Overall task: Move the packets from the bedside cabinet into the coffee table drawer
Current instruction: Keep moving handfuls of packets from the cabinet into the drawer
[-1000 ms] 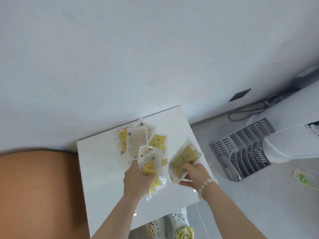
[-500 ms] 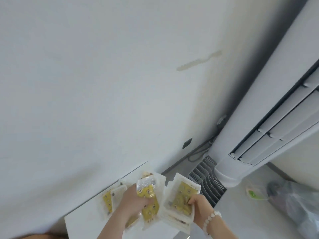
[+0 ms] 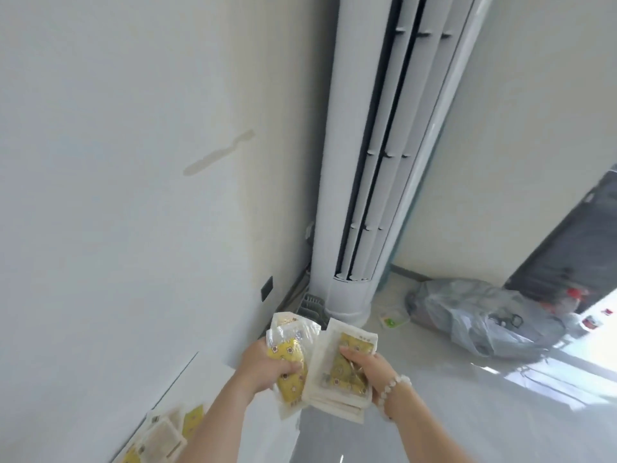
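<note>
Head cam: L hand (image 3: 265, 365) grips a bunch of yellow packets (image 3: 289, 349). R hand (image 3: 371, 368), w/ bead bracelet, clutches a 2nd packet stack (image 3: 354, 342). Both bunches are in the air, side by side. Loose packets (image 3: 164, 441) lie on bedside cabinet (image 3: 207, 384), bottom left. Tower AC (image 3: 377, 162) in corner.

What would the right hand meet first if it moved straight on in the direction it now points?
Probably the packets gripped by the left hand: the right hand, holding its own stack, points up-left at them. Depth is unclear.
</note>
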